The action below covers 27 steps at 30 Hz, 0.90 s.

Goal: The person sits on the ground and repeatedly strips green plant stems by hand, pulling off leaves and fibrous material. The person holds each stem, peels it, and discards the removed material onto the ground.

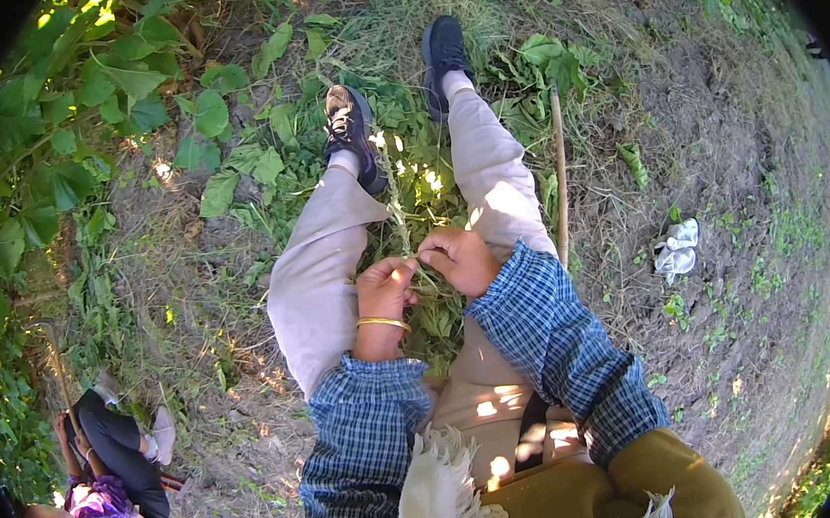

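Note:
A pale green strand of twisted plant fibre [395, 205] runs between my outstretched legs, from beside my left shoe [348, 127] down to my hands. My left hand [386, 290], with a yellow bangle at the wrist, pinches its near end between thumb and fingers. Close on the right, my right hand [458, 256] pinches the same end, the fingertips of both hands nearly touching. Loose thin fibres trail below the hands. Whether the far end is tied to the shoe cannot be made out.
A wooden stick [561, 177] lies beside my right leg. Cut leaves [256, 166] and dry grass cover the soil around my feet. A crumpled white cloth or bag [677, 250] lies at right. At lower left sits another person [112, 498] holding a long-handled tool [60, 368]. Leafy plants [99, 87] stand upper left.

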Each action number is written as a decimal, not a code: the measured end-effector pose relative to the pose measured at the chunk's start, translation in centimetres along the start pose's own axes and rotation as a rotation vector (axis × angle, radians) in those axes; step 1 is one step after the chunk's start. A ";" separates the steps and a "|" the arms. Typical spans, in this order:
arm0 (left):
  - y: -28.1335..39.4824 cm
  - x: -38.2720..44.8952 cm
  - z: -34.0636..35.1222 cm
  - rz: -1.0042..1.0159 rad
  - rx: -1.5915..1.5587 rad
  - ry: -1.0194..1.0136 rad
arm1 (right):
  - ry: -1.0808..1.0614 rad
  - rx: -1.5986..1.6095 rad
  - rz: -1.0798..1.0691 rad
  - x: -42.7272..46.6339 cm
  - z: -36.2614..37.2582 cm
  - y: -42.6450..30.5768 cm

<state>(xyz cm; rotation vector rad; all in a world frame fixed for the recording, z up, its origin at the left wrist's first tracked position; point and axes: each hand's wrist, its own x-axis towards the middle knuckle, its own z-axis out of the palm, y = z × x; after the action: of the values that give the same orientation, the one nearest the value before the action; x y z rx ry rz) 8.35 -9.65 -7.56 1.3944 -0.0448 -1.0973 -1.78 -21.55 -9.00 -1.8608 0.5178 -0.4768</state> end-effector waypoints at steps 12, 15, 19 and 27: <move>-2.3 1.1 -0.5 0.592 0.619 0.113 | 0.069 -0.206 0.150 -0.8 -0.2 -3.4; -2.0 1.1 0.2 0.570 0.612 0.094 | 0.132 -0.067 0.193 -1.6 0.6 -3.4; -2.3 0.8 0.6 0.501 0.455 0.051 | 0.165 0.120 0.240 -2.7 1.0 -3.8; -1.3 0.6 1.3 0.136 -0.002 -0.039 | 0.113 0.189 0.228 -4.6 2.2 -4.8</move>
<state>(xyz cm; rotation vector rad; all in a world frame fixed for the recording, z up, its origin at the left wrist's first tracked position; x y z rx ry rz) 7.10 -10.77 -8.57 1.3484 -0.1648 -1.0106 -3.73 -15.79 -5.59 -1.5790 0.7269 -0.4617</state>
